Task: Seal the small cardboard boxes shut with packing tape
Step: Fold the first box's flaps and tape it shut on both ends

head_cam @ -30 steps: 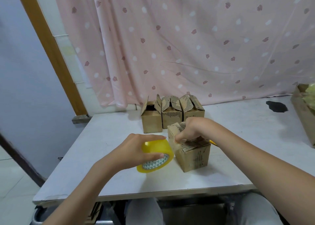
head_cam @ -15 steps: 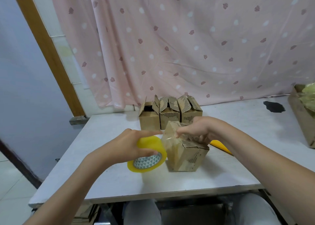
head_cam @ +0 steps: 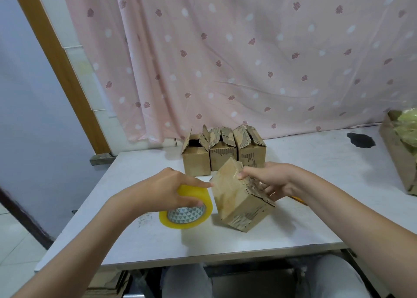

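Two hands' fingers grip: left (head_cam: 162,190) glossy yellow tape roll (head_cam: 187,209), right (head_cam: 268,180) tilted corrugated box (head_cam: 239,203).

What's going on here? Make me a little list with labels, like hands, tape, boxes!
left hand: grips the yellow tape roll
right hand: holds the tilted box
tilted box: tipped on one edge on the white table, next to the tape roll
back boxes: three in a row, flaps up
right edge: a bigger cardboard box, partly out of view
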A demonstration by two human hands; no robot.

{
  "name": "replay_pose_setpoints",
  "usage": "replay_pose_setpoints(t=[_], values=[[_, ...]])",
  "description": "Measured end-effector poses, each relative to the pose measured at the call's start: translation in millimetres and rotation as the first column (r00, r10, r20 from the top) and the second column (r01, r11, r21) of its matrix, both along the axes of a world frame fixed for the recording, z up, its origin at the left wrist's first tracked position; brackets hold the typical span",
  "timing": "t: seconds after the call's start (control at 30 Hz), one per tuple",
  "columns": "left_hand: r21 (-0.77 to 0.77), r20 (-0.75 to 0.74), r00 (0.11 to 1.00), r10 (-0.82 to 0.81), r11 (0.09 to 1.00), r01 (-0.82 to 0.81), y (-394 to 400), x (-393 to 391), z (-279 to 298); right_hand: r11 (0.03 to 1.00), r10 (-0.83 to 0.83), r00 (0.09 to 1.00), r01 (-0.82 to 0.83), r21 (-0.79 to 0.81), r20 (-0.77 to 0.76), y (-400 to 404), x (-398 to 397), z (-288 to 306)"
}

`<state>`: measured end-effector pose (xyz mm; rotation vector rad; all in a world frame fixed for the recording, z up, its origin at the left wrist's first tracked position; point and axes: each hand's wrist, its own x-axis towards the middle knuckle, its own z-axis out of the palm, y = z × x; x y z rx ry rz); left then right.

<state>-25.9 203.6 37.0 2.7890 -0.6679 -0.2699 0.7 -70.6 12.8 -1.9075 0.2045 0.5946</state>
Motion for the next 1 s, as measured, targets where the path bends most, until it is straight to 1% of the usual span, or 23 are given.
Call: replay_pose_setpoints(t=[0.2, 0.33, 0.5, 0.63, 0.7, 0.8, 0.9, 1.0], values=[[0.11, -0.017, 0.998, -0.054, 0.992, 0.055, -19, 4, 8, 0.994, 0.035, 0.998, -0.029, 0.104, -0.06, -7, -9, -3], [0.195, 0.013, 0.993, -0.116, 0.975, 0.111, -35, 4, 18, 0.988, -0.003, 0.998, 0.012, 0.151, -0.063, -12, -13, -4], [0.29, 0.052, 0.984, -0.172, 0.945, 0.15, -45, 7, 18, 1.0, 0.003, 1.0, -0.003, -0.001, 0.018, -14, -12, 7], [0.304, 0.078, 0.976, -0.201, 0.938, 0.169, -55, 9, 18, 0.98, 0.021, 0.985, 0.015, -0.2, 0.173, -8, -10, 6], [0.335, 0.095, 0.971, -0.22, 0.926, 0.177, -60, 10, 17, 0.97, 0.028, 0.974, 0.027, -0.242, 0.223, -3, -10, 3], [0.383, 0.117, 0.961, -0.249, 0.905, 0.187, -68, 8, 16, 0.961, 0.054, 0.977, 0.005, -0.275, 0.208, 3, -14, 4], [0.388, 0.142, 0.951, -0.276, 0.899, 0.203, -72, 6, 18, 0.949, 0.097, 0.981, -0.04, -0.314, 0.169, 5, -18, 9], [0.387, 0.142, 0.95, -0.278, 0.899, 0.205, -70, 3, 19, 0.954, 0.1, 0.989, -0.065, -0.291, 0.105, 5, -17, 13]])
